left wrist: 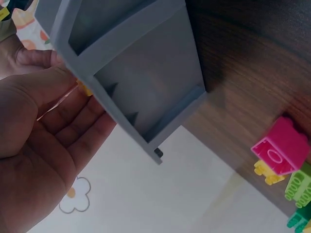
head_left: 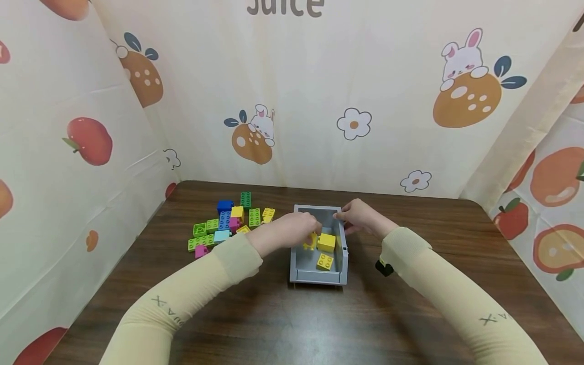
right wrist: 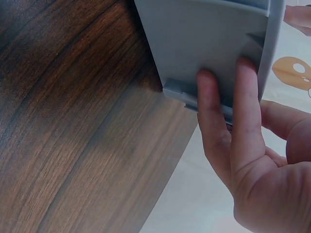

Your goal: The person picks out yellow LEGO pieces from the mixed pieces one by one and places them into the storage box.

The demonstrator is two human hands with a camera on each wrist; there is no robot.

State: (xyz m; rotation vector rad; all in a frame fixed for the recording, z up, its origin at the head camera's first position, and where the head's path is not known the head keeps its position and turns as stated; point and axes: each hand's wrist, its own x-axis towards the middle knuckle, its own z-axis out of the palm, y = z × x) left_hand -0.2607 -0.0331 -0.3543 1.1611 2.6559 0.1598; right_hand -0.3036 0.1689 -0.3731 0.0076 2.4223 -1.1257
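Note:
A grey box (head_left: 319, 278) stands on the table, with a yellow brick (head_left: 326, 242) and a smaller studded yellow brick (head_left: 325, 262) inside. My left hand (head_left: 294, 228) reaches over the box's left wall. Its thumb and fingers close on a small yellow piece (head_left: 309, 242), mostly hidden by the hand; a bit of yellow (left wrist: 84, 88) shows past the box rim in the left wrist view. My right hand (head_left: 362, 216) grips the far part of the right wall, thumb over the rim and fingers (right wrist: 209, 94) against the outside.
Left of the box lies a loose group of toy bricks, among them a light green brick (head_left: 201, 243), a blue brick (head_left: 225, 206), a dark green brick (head_left: 246, 199) and a magenta brick (head_left: 201, 251). A printed curtain (head_left: 310, 152) hangs behind the table (head_left: 274, 324).

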